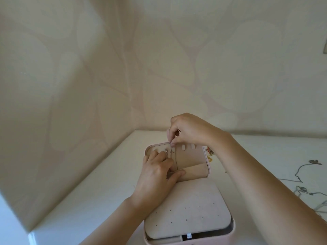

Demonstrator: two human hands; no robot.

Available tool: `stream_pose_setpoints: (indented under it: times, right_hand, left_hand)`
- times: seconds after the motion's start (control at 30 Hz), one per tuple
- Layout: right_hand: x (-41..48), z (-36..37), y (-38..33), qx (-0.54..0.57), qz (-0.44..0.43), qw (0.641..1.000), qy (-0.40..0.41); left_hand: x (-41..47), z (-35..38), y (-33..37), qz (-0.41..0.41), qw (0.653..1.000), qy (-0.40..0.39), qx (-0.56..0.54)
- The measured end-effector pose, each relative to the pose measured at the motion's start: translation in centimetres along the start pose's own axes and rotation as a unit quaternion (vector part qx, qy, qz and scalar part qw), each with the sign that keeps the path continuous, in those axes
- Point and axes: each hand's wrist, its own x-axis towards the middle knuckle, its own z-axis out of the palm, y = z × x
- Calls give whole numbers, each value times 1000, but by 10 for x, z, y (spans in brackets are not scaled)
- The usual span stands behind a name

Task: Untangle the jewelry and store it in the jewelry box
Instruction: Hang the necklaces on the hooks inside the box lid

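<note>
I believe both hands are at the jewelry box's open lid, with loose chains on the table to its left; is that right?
No: the head view shows the chains on the table to the right of the jewelry box. Left hand and right hand are at its lid.

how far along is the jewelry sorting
Done: the box lid stands open, and one thin chain hangs inside it. In hand: the right hand seems to pinch that chain's top at a tab, while the left hand works beside it. Still to do: tangled silver chains lie on the table at right, and small colourful pieces sit behind the box.
</note>
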Motion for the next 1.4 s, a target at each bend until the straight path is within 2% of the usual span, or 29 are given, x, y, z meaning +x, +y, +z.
stream_pose_setpoints:
  times: [0.23,0.4,0.67,0.9,1.0,1.07,1.13,1.23,1.3,1.4]
  right_hand:
    - [1,2,4,-15,0,1000,-24]
    - [0,2,2,53,7,998,20]
    - [-2,10,10,120,53,991,-31]
    - [-12,11,25,141,82,986,39]
    - [-42,-5,56,188,126,970,85]
    - [-69,-9,83,177,168,965,93]
    - [-100,-10,107,161,216,960,77]
    - [-133,-9,131,144,284,948,10]
    - [-143,-4,136,130,314,940,-38]
    - [-147,1,126,106,334,935,-56]
  left_hand:
    - [0,-2,1,-2,1000,3,-3]
    - [1,-3,2,-5,1000,-5,-4]
    - [1,-4,3,-2,1000,-22,6]
    - [2,-5,3,-28,997,-73,-10]
    - [3,-5,1,-47,996,-78,-9]
    - [4,-5,1,-59,994,-90,-7]
    - [5,-5,2,-71,991,-111,-5]
    - [7,-7,4,-97,986,-136,-20]
    - [6,-8,6,-115,983,-143,-30]
    - [7,-9,8,-136,977,-161,-29]
